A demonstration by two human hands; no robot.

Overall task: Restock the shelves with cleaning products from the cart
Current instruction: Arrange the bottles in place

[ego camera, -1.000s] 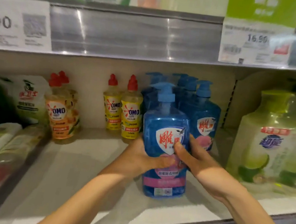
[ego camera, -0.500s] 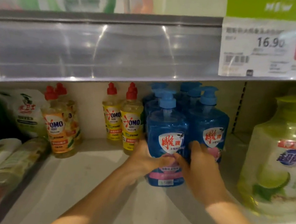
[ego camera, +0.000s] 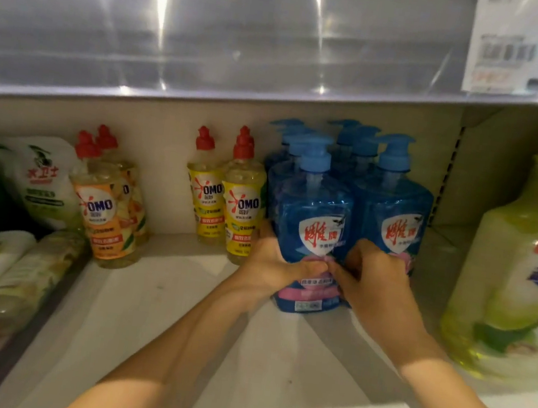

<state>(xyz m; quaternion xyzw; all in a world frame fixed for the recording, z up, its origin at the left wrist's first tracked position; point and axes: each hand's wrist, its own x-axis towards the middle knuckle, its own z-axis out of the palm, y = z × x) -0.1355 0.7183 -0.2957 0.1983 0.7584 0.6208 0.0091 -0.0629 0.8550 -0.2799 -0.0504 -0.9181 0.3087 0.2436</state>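
On the shelf [ego camera: 161,309], the front blue pump bottle [ego camera: 314,216] stands just ahead of the other blue bottles [ego camera: 393,213], left hand [ego camera: 273,262] and right hand [ego camera: 374,279] both curled round its lower sides; this bottle seems all but placed, and with the cart unseen, what remains cannot be told

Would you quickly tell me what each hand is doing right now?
Left hand: gripping the front blue pump bottle.
Right hand: gripping the same bottle.

Pump btl [ego camera: 314,223] on shelf [ego camera: 156,319], front of others, right of OMO btls [ego camera: 227,195].
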